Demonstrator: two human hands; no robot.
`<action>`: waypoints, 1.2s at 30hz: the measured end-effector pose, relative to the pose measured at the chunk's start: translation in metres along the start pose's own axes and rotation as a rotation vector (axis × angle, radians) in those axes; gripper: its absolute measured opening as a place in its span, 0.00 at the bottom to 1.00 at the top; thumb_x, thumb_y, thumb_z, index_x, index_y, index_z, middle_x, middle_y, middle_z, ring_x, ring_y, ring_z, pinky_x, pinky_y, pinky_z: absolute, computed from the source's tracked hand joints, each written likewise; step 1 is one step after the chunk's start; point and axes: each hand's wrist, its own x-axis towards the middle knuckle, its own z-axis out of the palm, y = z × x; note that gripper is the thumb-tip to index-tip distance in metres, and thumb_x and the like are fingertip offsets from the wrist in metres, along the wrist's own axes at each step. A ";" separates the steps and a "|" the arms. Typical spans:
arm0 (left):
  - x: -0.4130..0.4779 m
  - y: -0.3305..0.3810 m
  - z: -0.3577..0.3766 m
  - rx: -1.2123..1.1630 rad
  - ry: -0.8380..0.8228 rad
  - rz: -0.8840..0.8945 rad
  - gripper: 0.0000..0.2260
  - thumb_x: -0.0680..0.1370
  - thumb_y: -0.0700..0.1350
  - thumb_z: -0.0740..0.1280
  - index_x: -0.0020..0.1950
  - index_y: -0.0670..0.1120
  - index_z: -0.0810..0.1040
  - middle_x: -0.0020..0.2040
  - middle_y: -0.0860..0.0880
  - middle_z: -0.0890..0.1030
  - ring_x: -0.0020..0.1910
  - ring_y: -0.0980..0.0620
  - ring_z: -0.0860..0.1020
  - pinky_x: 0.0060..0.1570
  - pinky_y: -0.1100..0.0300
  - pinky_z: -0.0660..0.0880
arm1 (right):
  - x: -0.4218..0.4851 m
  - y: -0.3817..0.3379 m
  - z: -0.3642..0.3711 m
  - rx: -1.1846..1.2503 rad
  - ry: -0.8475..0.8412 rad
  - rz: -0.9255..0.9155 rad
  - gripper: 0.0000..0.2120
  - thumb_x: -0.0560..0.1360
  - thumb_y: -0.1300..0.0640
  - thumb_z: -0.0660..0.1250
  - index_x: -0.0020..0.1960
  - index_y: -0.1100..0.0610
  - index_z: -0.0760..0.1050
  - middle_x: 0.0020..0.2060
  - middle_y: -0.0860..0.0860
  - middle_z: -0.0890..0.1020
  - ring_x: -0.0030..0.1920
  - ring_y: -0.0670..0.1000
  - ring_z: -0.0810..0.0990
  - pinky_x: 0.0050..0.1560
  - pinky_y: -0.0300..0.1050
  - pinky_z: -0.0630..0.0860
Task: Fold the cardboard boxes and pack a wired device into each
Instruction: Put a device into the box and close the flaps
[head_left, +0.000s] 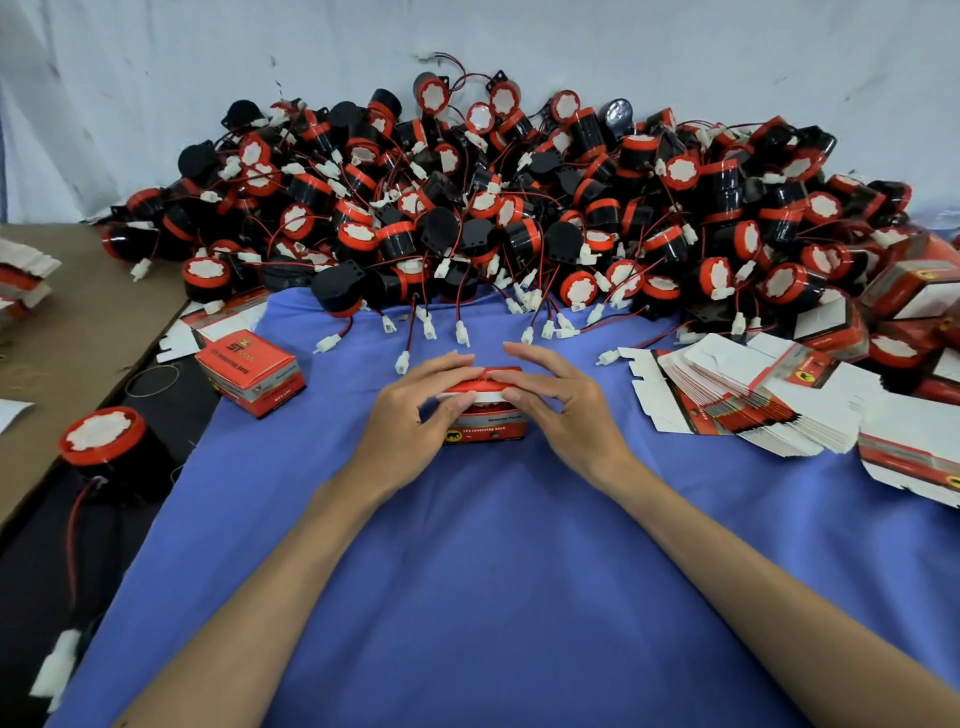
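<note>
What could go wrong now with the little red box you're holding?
The red box has a white flap that may crumple under the left hand and right hand instead of tucking in. White connectors from the pile of reversing horns lie just beyond the hands, so a wire might snag. The stack of flat boxes nearby could get knocked and slide.

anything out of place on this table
One black cylindrical wired device with a red rim stands alone at the left, off the blue cloth, apart from the big pile at the back.
</note>
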 end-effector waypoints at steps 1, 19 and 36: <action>0.000 -0.001 0.000 0.013 -0.012 0.010 0.13 0.79 0.40 0.66 0.64 0.46 0.79 0.63 0.56 0.75 0.65 0.57 0.72 0.64 0.70 0.67 | -0.001 0.000 0.000 0.023 -0.005 0.006 0.12 0.77 0.61 0.67 0.59 0.57 0.80 0.61 0.46 0.75 0.60 0.41 0.73 0.58 0.33 0.73; -0.004 -0.008 -0.002 0.149 -0.069 0.188 0.16 0.78 0.42 0.66 0.66 0.41 0.76 0.65 0.53 0.75 0.67 0.54 0.72 0.69 0.58 0.67 | -0.004 0.003 -0.007 -0.027 -0.014 -0.067 0.11 0.75 0.65 0.69 0.57 0.61 0.81 0.57 0.47 0.79 0.61 0.44 0.76 0.59 0.37 0.75; -0.004 0.000 0.000 0.395 -0.030 0.314 0.15 0.75 0.44 0.69 0.59 0.40 0.82 0.59 0.47 0.81 0.63 0.47 0.77 0.63 0.55 0.73 | -0.009 0.005 -0.007 -0.335 -0.121 -0.272 0.15 0.73 0.64 0.71 0.59 0.65 0.79 0.58 0.57 0.81 0.66 0.60 0.74 0.62 0.57 0.75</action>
